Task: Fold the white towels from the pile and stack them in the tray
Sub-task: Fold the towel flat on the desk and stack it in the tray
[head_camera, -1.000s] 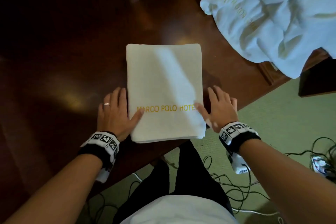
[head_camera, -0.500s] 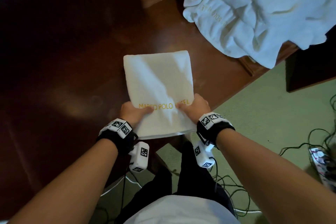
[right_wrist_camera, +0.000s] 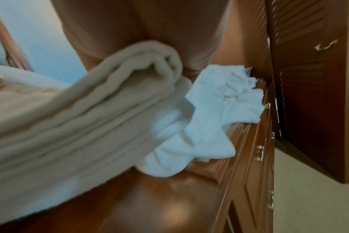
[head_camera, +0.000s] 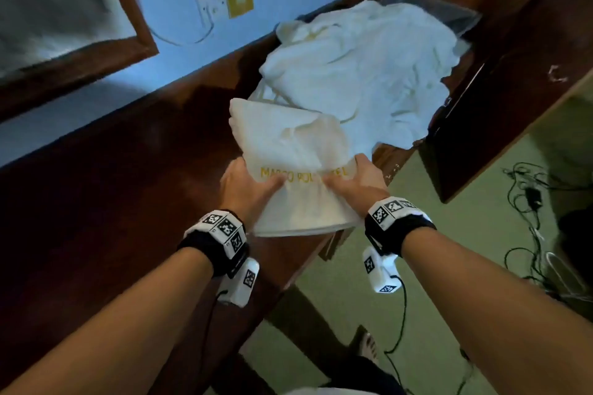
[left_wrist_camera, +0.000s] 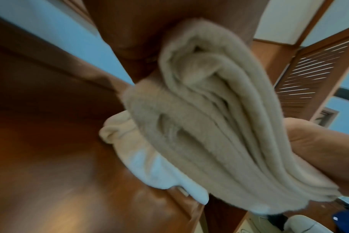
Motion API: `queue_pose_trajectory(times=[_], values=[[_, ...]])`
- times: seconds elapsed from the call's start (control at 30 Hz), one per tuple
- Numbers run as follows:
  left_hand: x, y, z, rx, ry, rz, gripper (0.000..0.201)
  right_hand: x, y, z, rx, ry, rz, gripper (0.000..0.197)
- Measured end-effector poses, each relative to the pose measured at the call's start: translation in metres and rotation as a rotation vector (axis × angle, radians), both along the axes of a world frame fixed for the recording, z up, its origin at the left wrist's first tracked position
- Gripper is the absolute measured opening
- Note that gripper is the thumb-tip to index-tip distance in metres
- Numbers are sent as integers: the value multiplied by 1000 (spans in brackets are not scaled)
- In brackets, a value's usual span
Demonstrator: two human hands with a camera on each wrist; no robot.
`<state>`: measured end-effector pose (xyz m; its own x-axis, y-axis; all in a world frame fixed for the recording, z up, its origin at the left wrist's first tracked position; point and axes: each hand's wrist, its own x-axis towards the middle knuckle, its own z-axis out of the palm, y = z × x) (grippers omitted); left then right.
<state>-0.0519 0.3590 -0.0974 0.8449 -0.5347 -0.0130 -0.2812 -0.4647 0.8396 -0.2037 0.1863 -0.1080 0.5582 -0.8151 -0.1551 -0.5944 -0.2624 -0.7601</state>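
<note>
A folded white towel (head_camera: 288, 151) with gold hotel lettering hangs above the dark wooden desk, sagging in the middle. My left hand (head_camera: 247, 183) grips its near left edge and my right hand (head_camera: 356, 179) grips its near right edge. The layered folds of the folded towel (left_wrist_camera: 219, 118) fill the left wrist view, and the folded towel (right_wrist_camera: 80, 123) shows again in the right wrist view. Behind it lies the pile of loose white towels (head_camera: 359, 67), heaped at the desk's far right over a clear tray (head_camera: 449, 13) of which only the rim shows.
The dark wooden desk (head_camera: 96, 202) stretches left below a blue wall with a framed mirror (head_camera: 57, 9). An open louvred cupboard door (head_camera: 500, 99) stands to the right of the pile. Cables (head_camera: 529, 196) lie on the green floor at right.
Both hands went from lying flat beside the towel to gripping its near edge, then lifted it off the desk and carried it toward the pile. The head view swung up.
</note>
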Motion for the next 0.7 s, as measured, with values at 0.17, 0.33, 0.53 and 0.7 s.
queue_pose_trajectory(times=[0.17, 0.33, 0.53, 0.7], values=[[-35, -111, 45, -100, 7, -80, 58, -52, -96, 44, -102, -49, -110, 55], [-84, -228, 71, -129, -19, -215, 38, -119, -193, 70, -128, -103, -193, 68], [-132, -347, 81, -192, -35, -321, 30, -185, -287, 88, -163, -114, -294, 51], [-150, -434, 85, -179, -25, -436, 9, -210, -360, 89, -197, -91, -345, 50]])
